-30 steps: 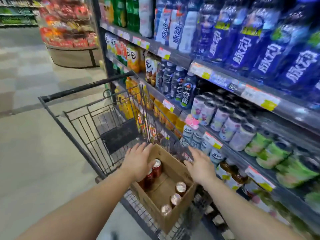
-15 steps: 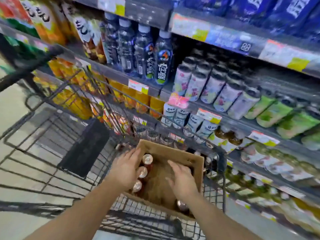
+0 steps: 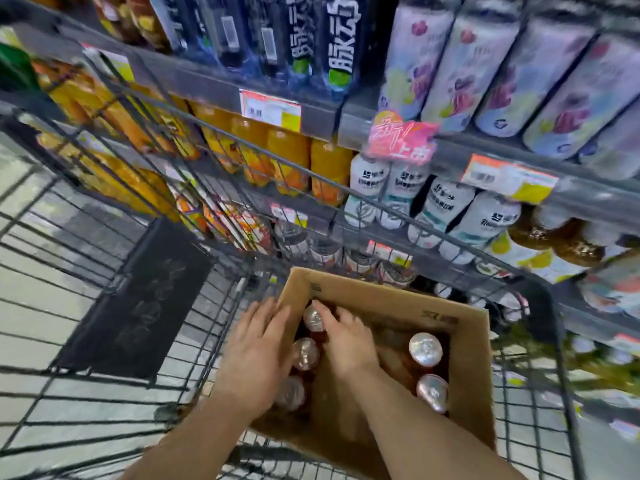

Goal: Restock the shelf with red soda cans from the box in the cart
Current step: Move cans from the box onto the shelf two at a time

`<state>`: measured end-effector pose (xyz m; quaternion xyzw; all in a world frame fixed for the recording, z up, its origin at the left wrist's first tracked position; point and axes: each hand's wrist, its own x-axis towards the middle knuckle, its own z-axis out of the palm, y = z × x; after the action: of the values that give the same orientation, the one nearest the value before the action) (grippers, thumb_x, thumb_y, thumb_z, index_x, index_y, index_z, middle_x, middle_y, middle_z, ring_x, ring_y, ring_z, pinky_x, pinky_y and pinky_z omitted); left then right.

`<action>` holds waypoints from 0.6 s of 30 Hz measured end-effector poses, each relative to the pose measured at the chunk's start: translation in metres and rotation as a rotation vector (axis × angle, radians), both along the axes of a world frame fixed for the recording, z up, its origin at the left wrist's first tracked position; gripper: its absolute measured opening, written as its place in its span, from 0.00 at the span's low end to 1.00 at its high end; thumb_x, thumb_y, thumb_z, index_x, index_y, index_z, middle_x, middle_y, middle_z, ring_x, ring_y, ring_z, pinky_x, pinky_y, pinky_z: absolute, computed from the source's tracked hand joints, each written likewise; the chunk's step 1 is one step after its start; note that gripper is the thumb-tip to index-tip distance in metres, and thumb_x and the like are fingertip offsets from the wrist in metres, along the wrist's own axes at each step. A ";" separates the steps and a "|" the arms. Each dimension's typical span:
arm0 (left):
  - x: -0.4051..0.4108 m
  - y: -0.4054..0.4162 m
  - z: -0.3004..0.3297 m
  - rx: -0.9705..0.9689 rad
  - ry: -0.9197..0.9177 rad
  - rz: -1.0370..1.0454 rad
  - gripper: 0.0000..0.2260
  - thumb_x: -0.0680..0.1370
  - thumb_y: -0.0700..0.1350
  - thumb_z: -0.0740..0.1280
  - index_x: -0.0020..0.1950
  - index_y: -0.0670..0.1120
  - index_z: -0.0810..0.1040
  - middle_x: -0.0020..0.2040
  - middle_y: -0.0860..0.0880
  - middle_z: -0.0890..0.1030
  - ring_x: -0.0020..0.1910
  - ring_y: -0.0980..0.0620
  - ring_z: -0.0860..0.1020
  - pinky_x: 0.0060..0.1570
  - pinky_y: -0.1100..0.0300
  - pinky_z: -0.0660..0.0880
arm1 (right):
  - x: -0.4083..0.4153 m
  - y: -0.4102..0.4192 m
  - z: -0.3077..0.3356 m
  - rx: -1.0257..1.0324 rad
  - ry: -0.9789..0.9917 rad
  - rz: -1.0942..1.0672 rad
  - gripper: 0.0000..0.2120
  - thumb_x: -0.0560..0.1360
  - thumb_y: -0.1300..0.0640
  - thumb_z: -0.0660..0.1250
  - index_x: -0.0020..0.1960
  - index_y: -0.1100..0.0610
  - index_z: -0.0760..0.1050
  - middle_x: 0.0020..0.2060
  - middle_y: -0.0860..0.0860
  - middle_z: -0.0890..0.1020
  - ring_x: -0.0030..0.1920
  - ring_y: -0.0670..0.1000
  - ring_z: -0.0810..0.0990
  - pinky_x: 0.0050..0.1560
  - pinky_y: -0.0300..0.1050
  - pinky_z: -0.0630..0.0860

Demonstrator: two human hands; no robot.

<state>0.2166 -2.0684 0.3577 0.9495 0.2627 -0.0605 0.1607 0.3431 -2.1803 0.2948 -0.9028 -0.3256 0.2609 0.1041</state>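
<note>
Down in the cart [image 3: 104, 278], the cardboard box [image 3: 474, 372] holds five red soda cans [image 3: 425, 348], tops up. Your left hand [image 3: 258, 355] lies flat, fingers straight, over the box's left wall, covering part of the left row. Your right hand [image 3: 348, 341] reaches inside, fingers on the far-left can [image 3: 313, 318]; whether it grips, you cannot tell. Motion blur smears the shelf [image 3: 311, 112] labels. Half a second ago the right hand sat mid-box, farther right.
</note>
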 end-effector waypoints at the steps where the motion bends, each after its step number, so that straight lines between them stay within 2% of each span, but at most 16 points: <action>1: 0.000 0.002 -0.004 0.011 -0.003 0.006 0.31 0.72 0.54 0.70 0.73 0.50 0.66 0.74 0.46 0.66 0.74 0.43 0.62 0.73 0.47 0.60 | 0.002 0.005 -0.004 -0.022 -0.022 0.020 0.32 0.79 0.61 0.55 0.76 0.39 0.48 0.70 0.55 0.66 0.67 0.59 0.68 0.67 0.54 0.64; 3: 0.000 0.003 -0.008 0.009 -0.013 0.019 0.32 0.73 0.55 0.70 0.74 0.51 0.63 0.75 0.46 0.64 0.75 0.44 0.60 0.73 0.47 0.59 | 0.004 0.010 -0.010 -0.067 -0.066 0.067 0.33 0.79 0.62 0.54 0.76 0.39 0.47 0.66 0.55 0.69 0.64 0.59 0.70 0.65 0.55 0.66; 6: 0.001 0.002 -0.010 -0.019 -0.034 0.026 0.34 0.76 0.56 0.65 0.77 0.54 0.54 0.78 0.50 0.55 0.77 0.48 0.50 0.76 0.49 0.51 | 0.009 0.010 -0.015 -0.112 -0.060 0.105 0.35 0.79 0.63 0.54 0.76 0.37 0.43 0.62 0.56 0.70 0.61 0.61 0.73 0.62 0.57 0.68; 9: 0.002 0.000 -0.007 -0.040 -0.055 0.040 0.33 0.77 0.57 0.63 0.77 0.54 0.51 0.78 0.50 0.53 0.77 0.49 0.48 0.76 0.52 0.47 | 0.012 0.008 -0.016 -0.098 -0.016 0.090 0.34 0.79 0.64 0.55 0.76 0.38 0.46 0.60 0.57 0.71 0.58 0.61 0.74 0.60 0.57 0.70; 12: 0.001 -0.001 -0.008 -0.039 -0.060 0.035 0.32 0.77 0.57 0.62 0.77 0.54 0.51 0.78 0.51 0.53 0.77 0.49 0.47 0.76 0.52 0.47 | 0.013 0.004 -0.020 -0.043 0.050 0.013 0.32 0.77 0.64 0.60 0.74 0.44 0.52 0.62 0.56 0.71 0.57 0.60 0.76 0.58 0.56 0.74; 16: 0.002 -0.005 -0.013 -0.018 -0.073 0.025 0.33 0.76 0.56 0.65 0.77 0.53 0.55 0.78 0.48 0.53 0.77 0.47 0.47 0.75 0.54 0.43 | 0.011 -0.014 -0.020 0.085 0.120 -0.056 0.32 0.72 0.62 0.69 0.71 0.49 0.59 0.68 0.53 0.70 0.63 0.56 0.74 0.63 0.50 0.72; 18: 0.003 -0.007 -0.013 0.017 -0.063 0.012 0.34 0.74 0.56 0.68 0.76 0.53 0.58 0.78 0.46 0.55 0.77 0.44 0.49 0.76 0.49 0.47 | 0.011 -0.023 -0.013 0.118 0.133 -0.053 0.32 0.71 0.62 0.70 0.70 0.50 0.61 0.68 0.52 0.69 0.63 0.57 0.75 0.62 0.49 0.72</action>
<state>0.2195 -2.0753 0.3445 0.9507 0.2638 -0.0274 0.1610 0.3540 -2.2036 0.2819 -0.8840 -0.3089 0.2980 0.1856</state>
